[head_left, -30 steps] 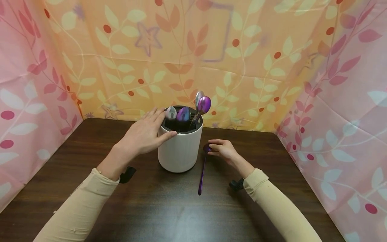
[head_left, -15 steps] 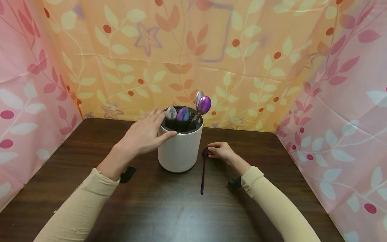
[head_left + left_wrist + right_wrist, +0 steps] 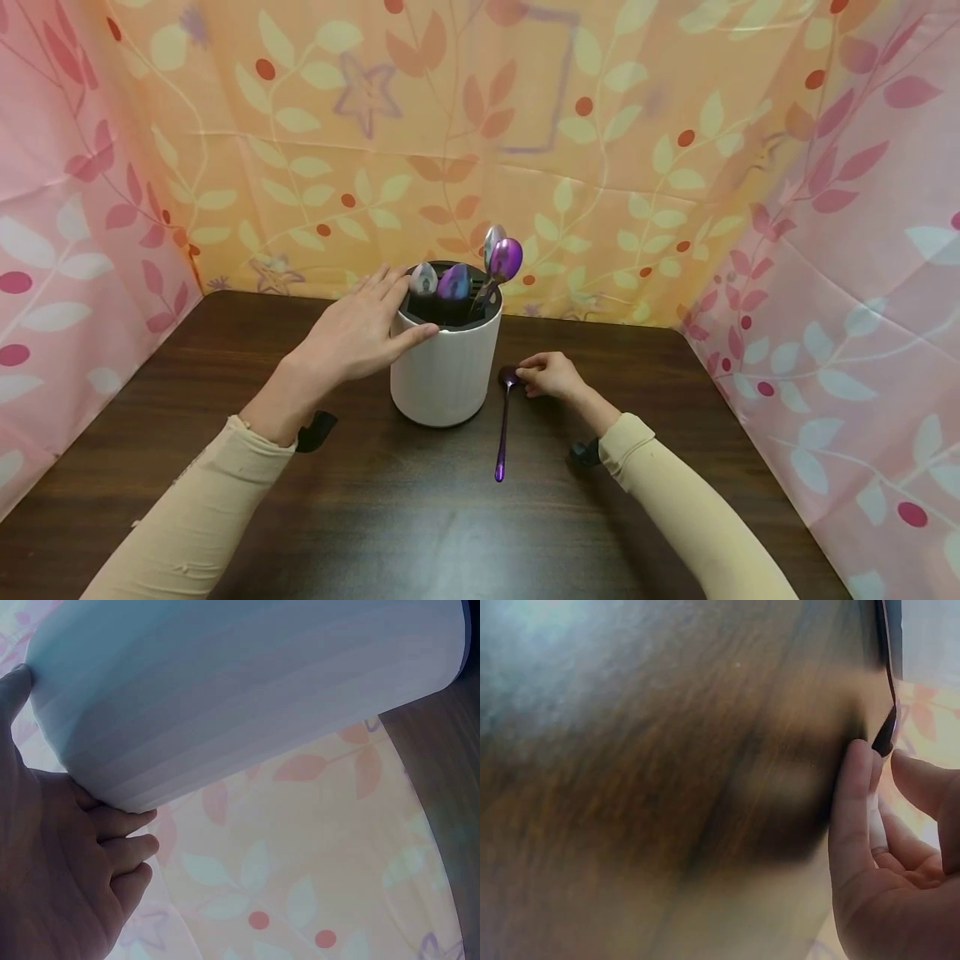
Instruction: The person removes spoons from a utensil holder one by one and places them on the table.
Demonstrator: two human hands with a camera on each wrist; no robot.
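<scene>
A white cylindrical utensil holder [image 3: 442, 375] with a black slotted top stands upright on the table. My left hand [image 3: 351, 327] rests against its upper left side, thumb across the front near the rim and fingers extended along the far side. The left wrist view shows the left hand [image 3: 67, 855] touching the holder's white wall [image 3: 225, 697]. To the holder's right, a long-handled purple spoon [image 3: 504, 425] lies with its handle towards me. My right hand [image 3: 552, 375] pinches the edge of its bowl; in the right wrist view the dark bowl [image 3: 885, 733] sits between thumb and index finger.
Several spoons stand bowl-up in the holder: a purple one [image 3: 506, 260], a blue-purple one [image 3: 454, 283] and silver ones, including one at the left [image 3: 423, 280]. The dark wooden table [image 3: 405, 517] backs onto a patterned curtain [image 3: 480, 100], with pink curtains at both sides.
The purple spoon's bowl has shifted slightly down and left, and its handle end slightly right. My right hand has moved slightly with it. The left hand and holder stay put.
</scene>
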